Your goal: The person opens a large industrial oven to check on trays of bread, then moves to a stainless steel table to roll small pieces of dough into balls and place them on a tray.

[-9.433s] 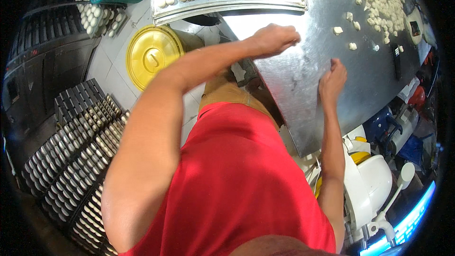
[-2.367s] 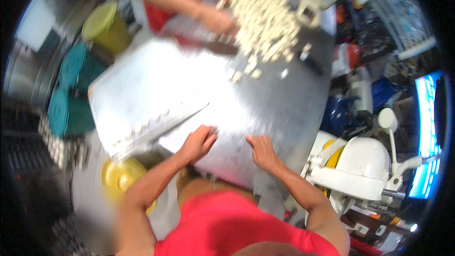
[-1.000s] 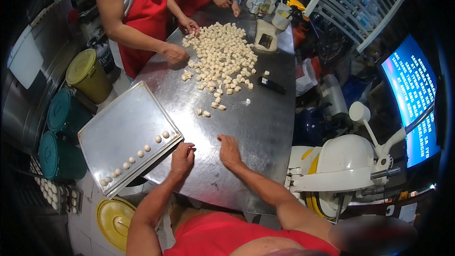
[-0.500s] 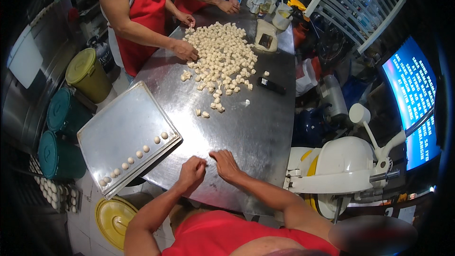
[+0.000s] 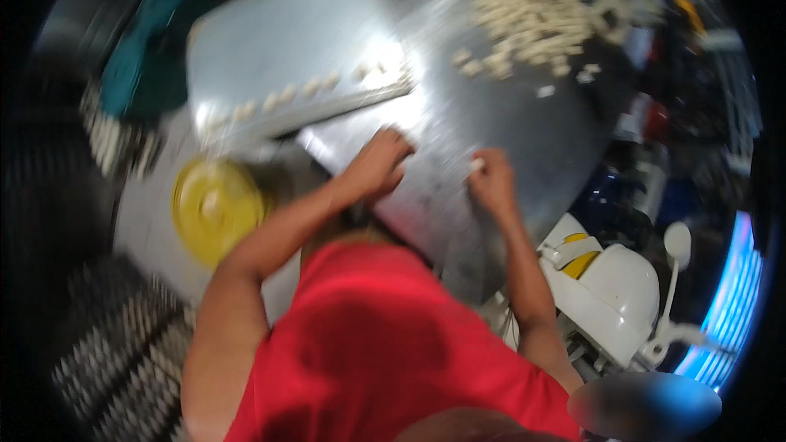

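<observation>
The picture is smeared by motion. Over the near edge of the steel table (image 5: 524,115), my left hand (image 5: 381,165) is closed with its fingers curled, and what they may hold is hidden. My right hand (image 5: 495,184), apart from it on the right, pinches a small pale dough piece (image 5: 477,164) at its fingertips. A metal tray (image 5: 286,41) lies beyond my left hand, overhanging the table's left edge. Along the tray's near side runs a row of round dough balls (image 5: 286,96). A large heap of cut dough pieces (image 5: 532,8) covers the far part of the table.
A yellow lidded bin (image 5: 214,209) stands on the floor at left, with a teal bin (image 5: 135,74) beyond it. Racks of dough balls (image 5: 123,368) fill the lower left. A white mixer (image 5: 610,295) stands close at right, before a lit screen (image 5: 725,303).
The view has swung down and leftward, so the tray and heap sit higher in it. My hands have moved farther apart, and a small dough piece now shows in my right fingers.
</observation>
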The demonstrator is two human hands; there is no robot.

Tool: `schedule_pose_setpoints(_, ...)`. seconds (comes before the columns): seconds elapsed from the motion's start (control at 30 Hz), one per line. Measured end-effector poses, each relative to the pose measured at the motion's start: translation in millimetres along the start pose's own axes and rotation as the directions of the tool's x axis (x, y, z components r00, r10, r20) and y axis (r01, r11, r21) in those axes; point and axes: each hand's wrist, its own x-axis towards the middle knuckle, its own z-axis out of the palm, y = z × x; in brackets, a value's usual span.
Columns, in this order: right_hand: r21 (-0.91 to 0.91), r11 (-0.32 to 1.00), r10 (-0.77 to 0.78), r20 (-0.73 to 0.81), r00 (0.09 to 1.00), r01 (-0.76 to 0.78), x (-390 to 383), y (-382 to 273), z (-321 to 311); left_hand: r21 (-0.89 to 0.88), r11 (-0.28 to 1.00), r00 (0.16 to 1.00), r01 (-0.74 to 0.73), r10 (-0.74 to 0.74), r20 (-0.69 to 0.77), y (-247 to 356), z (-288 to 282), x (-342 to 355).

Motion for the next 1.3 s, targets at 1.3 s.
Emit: schedule_pose_setpoints(1.3, -0.229, 0.969, 0.129, 0.126, 0.984, -0.097, 212, -66, 26, 0.181, 0.970, 0.958, 0.161, -0.109, -0.267, -64, -153, 67)
